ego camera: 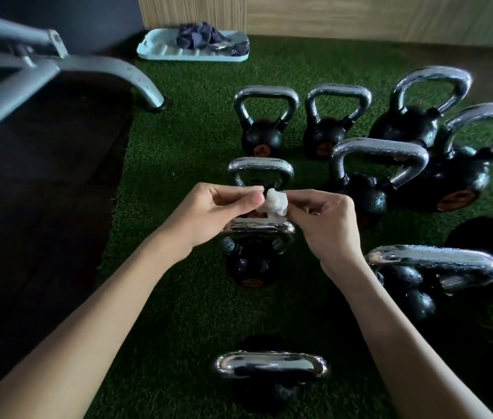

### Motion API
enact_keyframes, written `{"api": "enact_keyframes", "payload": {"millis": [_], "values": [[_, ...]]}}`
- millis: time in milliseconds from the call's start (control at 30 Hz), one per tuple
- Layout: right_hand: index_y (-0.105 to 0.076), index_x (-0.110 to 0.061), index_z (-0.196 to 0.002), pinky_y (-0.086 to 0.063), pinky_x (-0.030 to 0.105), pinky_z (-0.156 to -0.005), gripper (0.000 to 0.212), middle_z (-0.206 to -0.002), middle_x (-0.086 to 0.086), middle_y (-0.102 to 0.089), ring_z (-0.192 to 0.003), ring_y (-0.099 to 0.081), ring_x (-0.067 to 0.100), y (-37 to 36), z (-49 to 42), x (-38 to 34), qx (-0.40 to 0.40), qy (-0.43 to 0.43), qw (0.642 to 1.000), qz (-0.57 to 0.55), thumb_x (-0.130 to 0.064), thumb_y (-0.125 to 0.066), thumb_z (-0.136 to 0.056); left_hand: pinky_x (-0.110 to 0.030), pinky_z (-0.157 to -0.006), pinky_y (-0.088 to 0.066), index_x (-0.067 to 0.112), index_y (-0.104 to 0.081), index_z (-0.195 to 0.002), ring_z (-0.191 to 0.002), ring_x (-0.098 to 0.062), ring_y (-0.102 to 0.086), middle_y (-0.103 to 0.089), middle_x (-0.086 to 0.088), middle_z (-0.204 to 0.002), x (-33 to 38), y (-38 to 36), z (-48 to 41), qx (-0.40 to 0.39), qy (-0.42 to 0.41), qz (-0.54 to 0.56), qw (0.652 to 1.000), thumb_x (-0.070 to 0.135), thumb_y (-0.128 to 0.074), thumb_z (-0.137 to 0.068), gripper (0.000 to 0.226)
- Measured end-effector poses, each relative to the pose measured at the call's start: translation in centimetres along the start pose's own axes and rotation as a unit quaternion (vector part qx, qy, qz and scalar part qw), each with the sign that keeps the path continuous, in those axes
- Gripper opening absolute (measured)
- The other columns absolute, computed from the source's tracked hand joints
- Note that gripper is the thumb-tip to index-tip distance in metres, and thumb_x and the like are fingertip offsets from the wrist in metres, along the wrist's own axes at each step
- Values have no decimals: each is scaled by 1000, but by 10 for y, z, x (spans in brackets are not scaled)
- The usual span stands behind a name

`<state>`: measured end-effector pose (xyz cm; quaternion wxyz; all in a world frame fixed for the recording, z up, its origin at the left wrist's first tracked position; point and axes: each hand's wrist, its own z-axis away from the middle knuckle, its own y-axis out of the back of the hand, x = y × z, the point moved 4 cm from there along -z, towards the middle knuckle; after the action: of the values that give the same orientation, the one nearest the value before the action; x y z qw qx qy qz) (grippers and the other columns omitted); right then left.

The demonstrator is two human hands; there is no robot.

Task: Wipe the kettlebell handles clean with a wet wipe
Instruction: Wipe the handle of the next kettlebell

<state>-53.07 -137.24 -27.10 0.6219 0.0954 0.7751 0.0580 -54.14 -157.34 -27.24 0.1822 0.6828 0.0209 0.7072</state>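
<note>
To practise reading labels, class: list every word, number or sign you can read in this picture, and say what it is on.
No text here can be read.
Small orange label on the far left kettlebell: too blurred to read.
Large orange label on the big right kettlebell: too blurred to read.
White wipe: no print shows.

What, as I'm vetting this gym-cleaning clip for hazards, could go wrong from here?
The wet wipe is a wad pinched between the left hand and right hand; it could drop onto the turf and pick up grit.
The kettlebell handles look beaded with droplets, so one may slip if lifted.
</note>
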Motion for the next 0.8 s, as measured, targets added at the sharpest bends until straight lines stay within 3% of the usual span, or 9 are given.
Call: {"api": "enact_keyframes", "payload": {"millis": [100, 167, 300, 367, 433, 500, 600, 667, 800], "values": [[-84, -22, -92, -52, 18, -67, 13, -82, -13, -79, -75, -73, 3, -4, -9, -2, -6, 18, 1000, 23, -15, -85, -81, -25, -75, -44, 35, -81, -103, -71, -17, -51, -69, -28, -115, 2, -8, -1, 7, 40, 55, 998, 52, -79, -66, 41], [-84, -20, -92, -50, 16, -69, 14, -84, -10, -78, -77, -72, -1, -7, -14, -2, -15, 31, 999, 29, -13, -86, -80, -21, -64, -41, 29, -81, -103, -58, -11, -44, -67, -34, -111, -1, -8, -1, 12, 60, 75, 995, 50, -83, -61, 47], [-83, -24, -101, -41, 6, -69, 20, -94, -10, -75, -76, -62, -11, -8, -21, -2, -76, 52, 989, 113, -20, -85, -81, -21, -79, -45, 24, -80, -106, -76, -7, -68, -77, -10, -106, -1, 1, 1, 7, 83, 70, 994, 40, -86, -66, 44], [-81, -28, -107, -40, 3, -74, 30, -101, -11, -77, -86, -63, -11, 1, -24, 4, -101, 33, 978, 178, -25, -88, -78, -10, -71, -45, 34, -77, -107, -68, 11, -65, -78, 14, -95, 7, 19, 6, 57, 40, -59, 996, 39, -84, -72, 36], [-78, -31, -112, -43, 5, -85, 41, -108, -11, -76, -100, -65, -4, 5, -22, 14, -129, 21, 957, 261, -32, -90, -73, -4, -53, -38, 38, -74, -109, -52, 10, -58, -69, 33, -83, 18, 30, 13, 79, -20, -225, 971, 43, -84, -74, 36], [-76, -33, -116, -50, 26, -97, 47, -111, -7, -76, -109, -67, 12, -1, -17, 23, -158, 16, 936, 313, -35, -90, -71, -8, -39, -31, 38, -71, -113, -36, 0, -45, -53, 44, -72, 25, 20, 16, 55, -60, -316, 945, 43, -81, -79, 35], [-76, -37, -116, -54, 37, -90, 44, -108, -5, -78, -103, -68, 16, -3, -13, 29, -145, -5, 936, 320, -36, -88, -73, -18, -56, -54, 41, -76, -108, -58, 5, -62, -76, 16, -82, 20, -6, 9, 6, -101, -387, 916, 49, -73, -85, 25], [-76, -37, -115, -55, 25, -81, 42, -104, -6, -78, -91, -70, 9, 3, -11, 32, -130, -23, 942, 310, -36, -88, -74, -34, -74, -60, 37, -80, -102, -81, -5, -71, -77, 9, -95, 15, -19, 0, -11, -107, -427, 898, 46, -68, -91, 18], [-78, -32, -113, -42, 3, -62, 40, -95, -4, -79, -77, -66, 5, 17, -6, 38, -96, -49, 948, 299, -30, -89, -74, -34, -77, -60, 41, -77, -109, -83, -8, -70, -76, 10, -101, 19, -21, -9, -20, -109, -458, 882, 40, -72, -91, 18]]}}
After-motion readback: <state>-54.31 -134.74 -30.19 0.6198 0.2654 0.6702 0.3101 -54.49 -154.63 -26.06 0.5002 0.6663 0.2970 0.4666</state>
